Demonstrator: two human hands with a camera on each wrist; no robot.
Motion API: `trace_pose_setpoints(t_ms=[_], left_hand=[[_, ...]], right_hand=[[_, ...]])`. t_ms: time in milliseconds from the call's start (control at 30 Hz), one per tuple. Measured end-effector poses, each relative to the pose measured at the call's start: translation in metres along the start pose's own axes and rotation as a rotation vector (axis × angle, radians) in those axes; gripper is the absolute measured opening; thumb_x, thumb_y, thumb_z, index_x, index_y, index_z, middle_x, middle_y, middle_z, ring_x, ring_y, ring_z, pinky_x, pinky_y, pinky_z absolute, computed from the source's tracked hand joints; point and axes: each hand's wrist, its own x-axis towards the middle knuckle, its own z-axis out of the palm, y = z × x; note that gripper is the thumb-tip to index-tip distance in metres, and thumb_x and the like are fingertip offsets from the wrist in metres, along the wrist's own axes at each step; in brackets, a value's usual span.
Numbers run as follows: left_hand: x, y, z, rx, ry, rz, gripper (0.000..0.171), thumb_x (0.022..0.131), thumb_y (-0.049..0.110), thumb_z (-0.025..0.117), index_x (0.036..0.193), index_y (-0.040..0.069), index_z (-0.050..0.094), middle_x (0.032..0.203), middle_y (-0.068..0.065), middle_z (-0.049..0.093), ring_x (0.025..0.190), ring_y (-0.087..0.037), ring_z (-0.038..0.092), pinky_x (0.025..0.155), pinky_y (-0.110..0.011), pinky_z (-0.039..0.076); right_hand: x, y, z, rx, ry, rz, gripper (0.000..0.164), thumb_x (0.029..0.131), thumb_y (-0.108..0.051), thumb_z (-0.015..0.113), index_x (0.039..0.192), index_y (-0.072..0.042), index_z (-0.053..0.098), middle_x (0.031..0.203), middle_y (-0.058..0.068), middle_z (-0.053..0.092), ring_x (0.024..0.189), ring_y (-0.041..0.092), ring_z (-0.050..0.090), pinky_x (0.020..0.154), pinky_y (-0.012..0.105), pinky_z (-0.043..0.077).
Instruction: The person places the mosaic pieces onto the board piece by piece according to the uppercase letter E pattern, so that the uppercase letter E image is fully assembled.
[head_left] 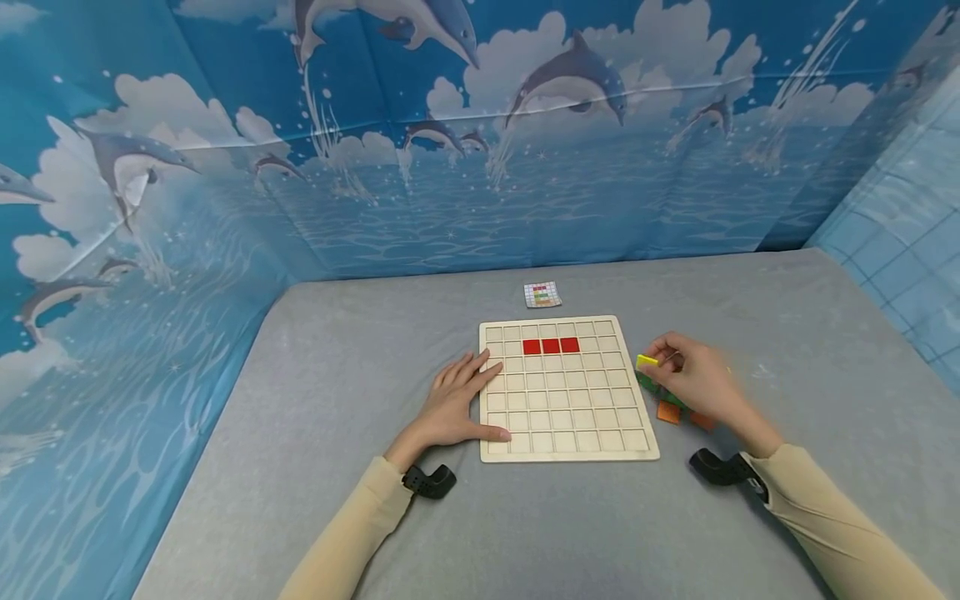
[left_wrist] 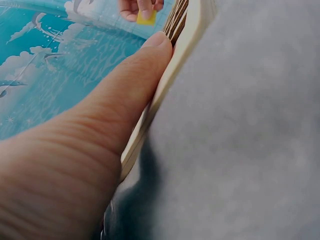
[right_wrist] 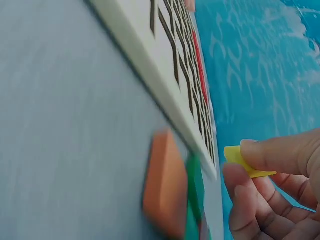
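A pale wooden grid board [head_left: 566,400] lies flat on the grey table, with three red square tiles [head_left: 551,346] side by side in its second row. My left hand [head_left: 453,404] rests on the board's left edge, fingers spread and thumb [left_wrist: 145,65] at the lower corner. Just off the board's right side, my right hand [head_left: 697,375] pinches a yellow tile [right_wrist: 247,165] between thumb and fingers. Below that hand lie green tiles [head_left: 647,382] and orange tiles [head_left: 668,412], partly hidden by it.
Behind the board lies a small card [head_left: 542,294] printed with a coloured grid pattern. The grey tabletop [head_left: 360,350] extends on both sides. A blue dolphin-print curtain [head_left: 480,200] hangs along the back and left.
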Motion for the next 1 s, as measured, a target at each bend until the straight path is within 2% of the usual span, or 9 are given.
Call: trace_pose_setpoints(t_ms=[267, 467, 700, 1000], left_hand=[[0.0, 0.0, 0.0, -0.008, -0.004, -0.003, 0.101, 0.073, 0.06, 0.072, 0.152, 0.02, 0.026, 0.158, -0.003, 0.008, 0.143, -0.027, 0.002, 0.109, -0.05, 0.007], [0.0, 0.001, 0.0, -0.014, -0.007, 0.002, 0.101, 0.073, 0.061, 0.072, 0.152, 0.02, 0.025, 0.158, -0.004, 0.008, 0.143, -0.027, 0.001, 0.109, -0.051, 0.007], [-0.001, 0.0, 0.0, -0.013, -0.008, -0.007, 0.101, 0.073, 0.061, 0.072, 0.152, 0.02, 0.025, 0.158, -0.004, 0.009, 0.143, -0.027, 0.001, 0.109, -0.05, 0.007], [0.0, 0.0, 0.001, 0.006, -0.007, -0.018, 0.101, 0.072, 0.062, 0.071, 0.152, 0.02, 0.025, 0.158, -0.003, 0.009, 0.143, -0.026, 0.002, 0.109, -0.049, 0.007]], right_hand=[[0.019, -0.024, 0.028, 0.115, -0.114, -0.051, 0.014, 0.084, -0.002, 0.071, 0.092, -0.005, 0.06, 0.08, 0.005, 0.059, 0.063, 0.015, 0.058, 0.054, 0.028, 0.046], [0.034, -0.038, 0.045, 0.132, -0.202, -0.061, 0.01, 0.086, -0.003, 0.069, 0.093, -0.007, 0.063, 0.081, 0.002, 0.06, 0.065, 0.014, 0.058, 0.057, 0.03, 0.045], [0.049, -0.054, 0.061, 0.152, -0.245, -0.107, 0.01, 0.086, -0.001, 0.067, 0.094, -0.006, 0.066, 0.081, 0.0, 0.061, 0.069, 0.015, 0.056, 0.063, 0.032, 0.046], [0.057, -0.067, 0.079, 0.155, -0.229, -0.157, 0.009, 0.085, 0.002, 0.068, 0.09, -0.005, 0.067, 0.078, 0.0, 0.061, 0.07, 0.014, 0.054, 0.066, 0.032, 0.046]])
